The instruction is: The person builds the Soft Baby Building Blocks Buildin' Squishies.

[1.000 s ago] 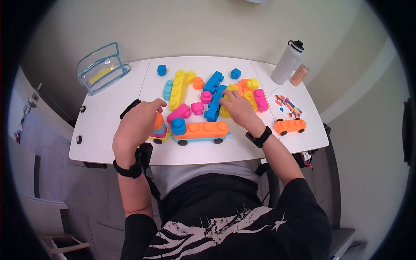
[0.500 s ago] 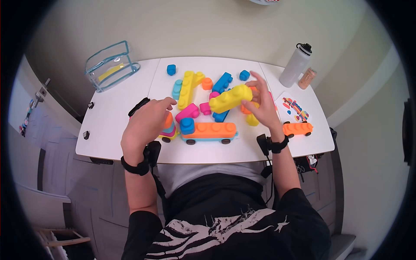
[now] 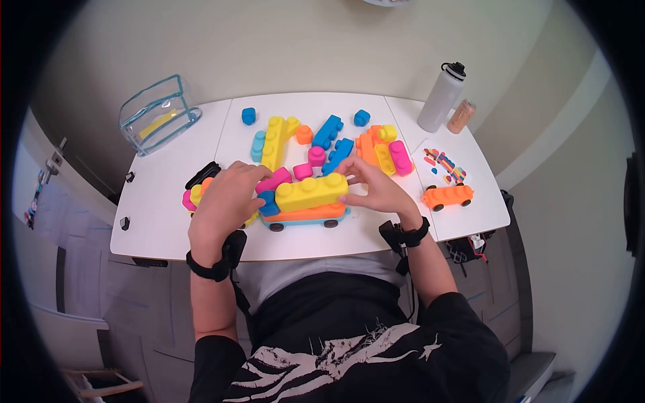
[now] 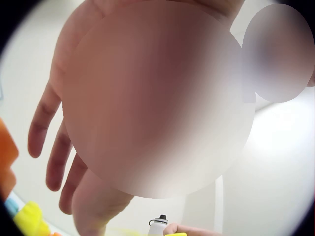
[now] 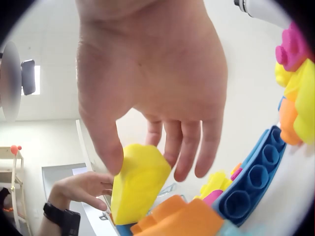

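Note:
My right hand (image 3: 379,191) pinches a long yellow toy block (image 3: 311,193) at its right end, thumb in front and fingers behind. The yellow block lies over an orange block (image 3: 306,213), which sits on a light blue wheeled base (image 3: 304,224). A small blue block (image 3: 268,203) stands at the orange block's left end. My left hand (image 3: 225,205) is beside it, thumb tip right at the blue block and fingers loosely extended. In the right wrist view the yellow block (image 5: 138,182) tilts between thumb and fingers above the orange block (image 5: 179,216).
Behind lie several loose blocks: a long yellow one (image 3: 273,143), blue ones (image 3: 327,132) and a pink one (image 3: 401,157). An orange wheeled car (image 3: 449,196) and a picture sheet (image 3: 440,169) are at right, before a bottle (image 3: 441,101) and can (image 3: 461,116). A clear bag (image 3: 160,114) stands left.
My right hand has picked up the yellow block from among the loose blocks and carried it left and towards me, onto the orange block. My left hand has shifted slightly to the blue block.

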### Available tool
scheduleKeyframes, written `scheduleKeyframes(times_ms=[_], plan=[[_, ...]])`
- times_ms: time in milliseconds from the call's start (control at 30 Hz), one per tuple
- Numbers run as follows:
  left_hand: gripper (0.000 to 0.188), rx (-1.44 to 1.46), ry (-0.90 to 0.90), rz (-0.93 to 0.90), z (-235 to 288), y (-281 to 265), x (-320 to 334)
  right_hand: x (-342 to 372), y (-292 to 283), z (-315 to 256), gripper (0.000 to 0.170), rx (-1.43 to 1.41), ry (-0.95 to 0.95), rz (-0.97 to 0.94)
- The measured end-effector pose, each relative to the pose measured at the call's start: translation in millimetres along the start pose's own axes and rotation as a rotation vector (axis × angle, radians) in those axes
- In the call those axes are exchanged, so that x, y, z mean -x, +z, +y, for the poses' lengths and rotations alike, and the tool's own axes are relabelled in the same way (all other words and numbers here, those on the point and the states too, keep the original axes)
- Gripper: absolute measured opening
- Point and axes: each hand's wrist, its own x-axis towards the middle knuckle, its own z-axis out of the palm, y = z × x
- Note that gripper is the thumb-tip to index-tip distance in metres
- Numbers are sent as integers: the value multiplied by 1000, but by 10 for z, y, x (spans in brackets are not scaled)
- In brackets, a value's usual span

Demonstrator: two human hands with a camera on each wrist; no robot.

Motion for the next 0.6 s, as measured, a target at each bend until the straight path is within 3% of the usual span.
scheduleKeyframes(times_ms=[67,300,367,467,600], plan=[[51,-39,162,41,-36,83,-20,1,-24,23,49,217,55,-131],[56,-121,100,-68,5,271,-106,58,37,-146,66,381,221,-219],[55,-119,22,-121,63,282,-138,108,84,-117,75,602,-106,-175],[57,-102,32,-148,53,279,-151,75,238,-75,76,504,-251,-94],[53,-39,70,-139,139,218,-126,58,324,-131,62,525,-93,-160]])
